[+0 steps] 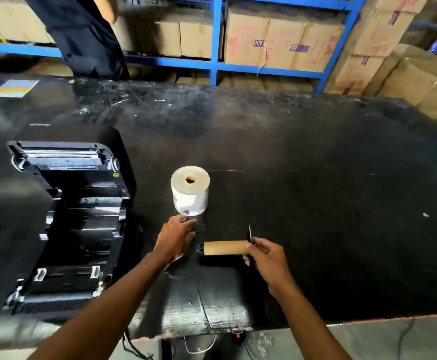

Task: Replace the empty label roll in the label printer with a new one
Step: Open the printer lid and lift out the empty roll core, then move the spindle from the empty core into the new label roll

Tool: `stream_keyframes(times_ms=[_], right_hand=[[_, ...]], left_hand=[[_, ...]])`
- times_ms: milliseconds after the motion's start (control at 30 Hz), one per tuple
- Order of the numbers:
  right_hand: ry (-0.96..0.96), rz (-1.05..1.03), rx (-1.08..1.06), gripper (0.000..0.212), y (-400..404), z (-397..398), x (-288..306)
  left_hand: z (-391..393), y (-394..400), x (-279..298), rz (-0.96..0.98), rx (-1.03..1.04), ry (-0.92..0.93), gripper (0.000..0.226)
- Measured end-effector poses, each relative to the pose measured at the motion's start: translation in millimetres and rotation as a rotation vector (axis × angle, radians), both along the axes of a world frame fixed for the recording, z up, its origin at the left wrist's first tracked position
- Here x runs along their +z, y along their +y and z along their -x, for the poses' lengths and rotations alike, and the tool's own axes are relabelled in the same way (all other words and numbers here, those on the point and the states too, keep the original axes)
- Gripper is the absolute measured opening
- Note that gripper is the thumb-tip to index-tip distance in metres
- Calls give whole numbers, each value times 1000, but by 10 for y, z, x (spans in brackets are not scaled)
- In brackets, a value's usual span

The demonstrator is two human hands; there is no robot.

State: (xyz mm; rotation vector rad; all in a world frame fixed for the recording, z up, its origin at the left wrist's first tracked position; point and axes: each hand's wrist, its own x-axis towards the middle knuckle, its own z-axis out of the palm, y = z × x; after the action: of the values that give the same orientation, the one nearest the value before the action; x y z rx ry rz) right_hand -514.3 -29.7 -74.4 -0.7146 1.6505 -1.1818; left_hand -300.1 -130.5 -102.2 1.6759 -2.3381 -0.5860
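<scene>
The black label printer lies at the left of the black table with its lid open and its roll bay showing no roll. A full white label roll stands on end near the table's middle. My right hand grips the right end of the empty brown cardboard core, held level on a black spindle with a thin black flange by my fingers. My left hand hovers just below the full roll and left of the core, fingers curled around a small dark piece; I cannot tell what it is.
Blue metal shelving with cardboard boxes runs behind the table. More boxes are stacked at the right. A colourful card lies at the far left corner. A dark cloth hangs at the back left.
</scene>
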Motion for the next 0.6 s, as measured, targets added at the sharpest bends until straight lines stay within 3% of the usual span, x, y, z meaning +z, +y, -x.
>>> stream_keyframes(times_ms=[100, 233, 367, 467, 600], right_hand=[[-42, 6, 47, 11, -104, -48, -28], [-113, 12, 142, 11, -218, -131, -44], [-116, 27, 70, 11, -367, 75, 7], [15, -22, -15, 21, -426, 368, 8], [89, -81, 160, 12, -299, 391, 39]], left_hand=[[78, 263, 196, -157, 63, 282, 32], [12, 453, 331, -314, -22, 347, 35], [-288, 345, 519, -268, 69, 335, 33], [-509, 244, 601, -134, 192, 305, 25], [-500, 230, 513, -151, 220, 328, 26]])
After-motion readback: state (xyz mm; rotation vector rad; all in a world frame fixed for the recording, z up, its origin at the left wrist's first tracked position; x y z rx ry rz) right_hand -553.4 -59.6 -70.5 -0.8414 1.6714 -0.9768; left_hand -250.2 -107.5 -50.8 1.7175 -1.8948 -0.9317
